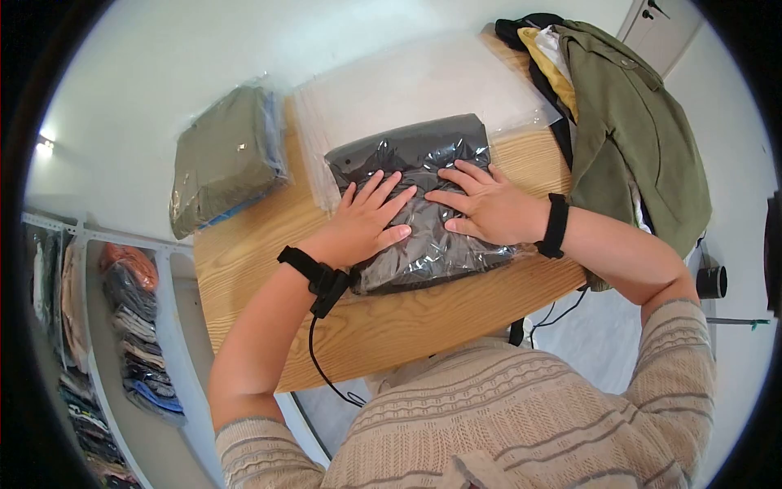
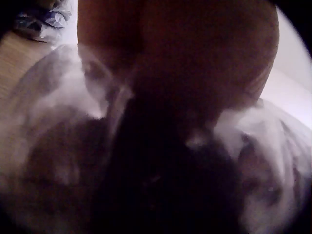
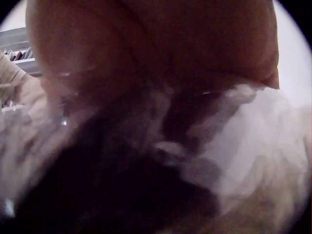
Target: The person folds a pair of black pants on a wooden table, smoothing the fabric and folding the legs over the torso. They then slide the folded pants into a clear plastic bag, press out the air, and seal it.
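A folded dark grey garment in a clear plastic bag [image 1: 423, 147] lies on the wooden table in front of the person. The left hand [image 1: 371, 220] presses flat on its left half, fingers spread and pointing away from the body. On the right half rests the right hand [image 1: 489, 208], its fingers spread toward the middle of the bag. The shiny plastic [image 3: 239, 141] shows close under the right palm in the right wrist view. In the left wrist view, creased plastic [image 2: 73, 97] spreads below the left palm, and much of that picture is dark.
A stack of clear plastic bags [image 1: 415, 77] lies behind the package. At the back left sits a pile of bagged garments [image 1: 224, 151]. An olive jacket [image 1: 635, 122] and other clothes are heaped along the right edge. Shelves [image 1: 167, 277] of folded clothes stand left of the table [image 1: 252, 285].
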Tool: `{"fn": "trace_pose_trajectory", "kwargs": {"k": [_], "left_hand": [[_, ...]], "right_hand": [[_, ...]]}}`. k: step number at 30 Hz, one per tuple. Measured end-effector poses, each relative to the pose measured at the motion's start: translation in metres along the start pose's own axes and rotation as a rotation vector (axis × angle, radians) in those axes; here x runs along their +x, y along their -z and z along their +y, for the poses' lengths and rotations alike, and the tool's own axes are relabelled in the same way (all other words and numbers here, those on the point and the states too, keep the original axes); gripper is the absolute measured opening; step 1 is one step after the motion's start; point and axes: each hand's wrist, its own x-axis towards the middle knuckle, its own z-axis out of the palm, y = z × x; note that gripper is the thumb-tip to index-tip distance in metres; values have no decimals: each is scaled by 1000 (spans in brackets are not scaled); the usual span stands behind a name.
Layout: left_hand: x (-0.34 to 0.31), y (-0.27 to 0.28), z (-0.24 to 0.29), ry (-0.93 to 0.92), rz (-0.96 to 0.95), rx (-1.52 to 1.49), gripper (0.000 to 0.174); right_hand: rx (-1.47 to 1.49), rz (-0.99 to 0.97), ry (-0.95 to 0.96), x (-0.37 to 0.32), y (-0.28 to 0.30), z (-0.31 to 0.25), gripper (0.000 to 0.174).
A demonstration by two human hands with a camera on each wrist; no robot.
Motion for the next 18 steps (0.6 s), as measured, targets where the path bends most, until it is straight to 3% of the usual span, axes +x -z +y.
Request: {"fn": "trace_pose_trajectory", "kwargs": {"k": [7, 10, 13, 16, 18], "left_hand": [[-3, 12, 10, 25, 14, 58, 53], [-4, 10, 7, -18, 54, 156, 54], [-3, 13, 8, -30, 192, 272, 60], [0, 18, 6, 9, 163, 228, 68], [3, 20, 4, 94, 19, 157, 74]], "right_hand": [[-66, -171, -26, 4, 36, -5, 54], [-157, 2, 15, 6, 22, 2, 58], [-114, 23, -56, 10, 23, 10, 63], [-68, -60, -61, 14, 27, 15, 68], [-45, -113, -61, 16, 28, 20, 69]]}}
